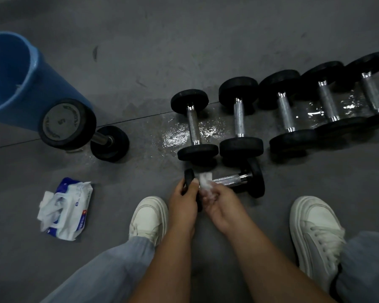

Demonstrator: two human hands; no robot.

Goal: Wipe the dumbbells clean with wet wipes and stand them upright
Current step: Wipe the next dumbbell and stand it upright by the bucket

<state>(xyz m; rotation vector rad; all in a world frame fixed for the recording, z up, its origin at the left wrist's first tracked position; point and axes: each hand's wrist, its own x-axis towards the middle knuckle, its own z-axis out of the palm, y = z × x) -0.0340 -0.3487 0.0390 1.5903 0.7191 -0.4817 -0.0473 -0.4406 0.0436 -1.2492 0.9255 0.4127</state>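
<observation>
Small dumbbell (230, 179) being wiped with a wet wipe (205, 181), lower centre of the frame.

The dumbbell is laid with its long axis running left to right. Its left head is gripped by the left hand (183, 200), fingers curled round the rim. The wipe is pinched in the right hand (221, 200) and pressed to the handle just beside that head. The other head lies to the right, beyond both hands, so the left hand is judged better placed for tipping it upright. Five more dumbbells (239, 119) are laid in a row above. One dumbbell (67, 123) by a blue bucket (20, 84) at upper left appears to be stood on end.
</observation>
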